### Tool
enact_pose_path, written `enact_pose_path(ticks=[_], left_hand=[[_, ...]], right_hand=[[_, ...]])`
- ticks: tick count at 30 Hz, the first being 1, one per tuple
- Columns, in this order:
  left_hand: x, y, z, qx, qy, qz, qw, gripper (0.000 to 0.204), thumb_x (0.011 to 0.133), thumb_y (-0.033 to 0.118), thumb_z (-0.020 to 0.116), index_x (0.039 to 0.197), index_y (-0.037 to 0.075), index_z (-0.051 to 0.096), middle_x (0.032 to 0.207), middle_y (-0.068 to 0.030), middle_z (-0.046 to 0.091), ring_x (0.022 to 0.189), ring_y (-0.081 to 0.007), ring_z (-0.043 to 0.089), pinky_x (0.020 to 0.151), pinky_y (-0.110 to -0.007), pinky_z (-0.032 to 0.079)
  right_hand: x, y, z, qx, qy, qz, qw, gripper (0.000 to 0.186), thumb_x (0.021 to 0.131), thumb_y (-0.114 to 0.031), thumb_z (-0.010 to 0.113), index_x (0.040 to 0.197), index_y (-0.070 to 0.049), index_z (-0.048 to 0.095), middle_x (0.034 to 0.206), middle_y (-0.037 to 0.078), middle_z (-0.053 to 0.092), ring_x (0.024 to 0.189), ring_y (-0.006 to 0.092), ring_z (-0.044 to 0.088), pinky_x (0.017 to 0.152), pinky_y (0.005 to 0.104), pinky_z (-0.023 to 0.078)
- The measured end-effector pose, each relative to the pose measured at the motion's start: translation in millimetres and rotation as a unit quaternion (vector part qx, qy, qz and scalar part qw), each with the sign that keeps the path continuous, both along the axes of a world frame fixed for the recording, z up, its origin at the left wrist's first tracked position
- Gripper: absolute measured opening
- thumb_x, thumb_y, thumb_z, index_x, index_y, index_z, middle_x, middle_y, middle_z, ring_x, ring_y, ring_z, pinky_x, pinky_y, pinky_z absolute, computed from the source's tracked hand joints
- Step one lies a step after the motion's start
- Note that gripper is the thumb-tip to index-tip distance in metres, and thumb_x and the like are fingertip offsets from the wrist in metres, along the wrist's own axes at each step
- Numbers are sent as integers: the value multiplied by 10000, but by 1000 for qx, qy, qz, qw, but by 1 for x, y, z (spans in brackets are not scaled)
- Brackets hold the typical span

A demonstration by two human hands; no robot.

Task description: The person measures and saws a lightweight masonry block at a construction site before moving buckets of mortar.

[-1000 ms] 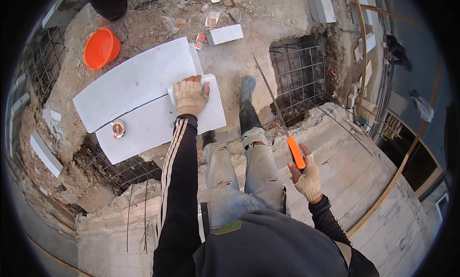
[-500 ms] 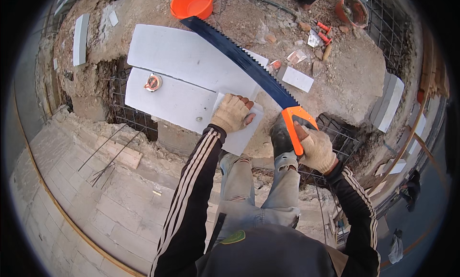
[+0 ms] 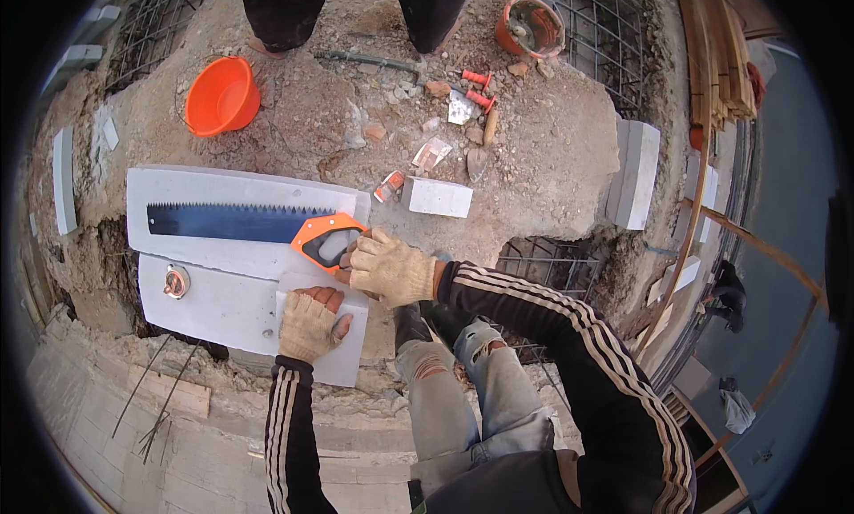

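Note:
My right hand [image 3: 389, 268], in a knitted glove with bare fingertips, is closed on the orange handle of a hand saw [image 3: 227, 222]. Its dark blue toothed blade extends leftward over the far white block [image 3: 311, 195], teeth facing away from me. In a matching glove, my left hand [image 3: 308, 325] has its fingers curled over a small white block piece [image 3: 340, 358], which sits at the right end of the near white block [image 3: 218, 305]. A round tape measure [image 3: 176, 281] rests on the near block's left part.
An orange bucket [image 3: 222, 96] and a dirty bucket [image 3: 531, 27] stand farther off. Another person's legs [image 3: 283, 12] are at the far edge. A white offcut [image 3: 437, 196] and a trowel [image 3: 478, 163] lie on rubble. Rebar mesh [image 3: 551, 269] shows in a gap at right.
My right hand has swung the saw left and down, from raised diagonally to level over the far block. My left hand stays on the small piece. The view has shifted right.

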State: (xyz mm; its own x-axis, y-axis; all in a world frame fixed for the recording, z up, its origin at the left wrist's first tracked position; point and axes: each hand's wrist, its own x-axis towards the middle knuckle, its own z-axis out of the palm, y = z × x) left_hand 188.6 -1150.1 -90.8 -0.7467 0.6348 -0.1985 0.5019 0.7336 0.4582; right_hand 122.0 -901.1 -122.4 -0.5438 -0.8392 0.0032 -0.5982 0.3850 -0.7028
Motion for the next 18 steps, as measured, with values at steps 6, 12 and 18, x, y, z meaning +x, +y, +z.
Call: enact_pose_path(ticks=[6, 12, 18], left_hand=[[-7, 7, -9, 15, -39, -13, 999, 393, 870, 347, 673, 1141, 68, 620, 1116, -87, 631, 1046, -284, 598, 909, -466, 421], [-5, -1, -18, -26, -62, -34, 997, 396, 900, 384, 635, 1169, 94, 614, 1145, -70, 633, 1046, -269, 597, 874, -464, 422], [2, -9, -20, -84, -49, -72, 993, 418, 966, 469, 532, 1192, 122, 595, 1186, -61, 617, 1049, -267, 572, 851, -464, 418]], right_hand=[[40, 108, -100, 216, -149, -379, 887, 810, 791, -317, 787, 1478, -73, 436, 1372, 154, 512, 1251, 366, 473, 1056, 496, 365], [18, 123, -213, 425, -281, -266, 818, 1078, 791, -449, 812, 1620, -226, 160, 1665, 117, 195, 1526, 391, 187, 1195, 586, 225], [13, 119, -300, 444, -179, -190, 857, 1059, 771, -389, 826, 1613, -305, 189, 1675, 116, 163, 1528, 397, 178, 1191, 640, 186]])
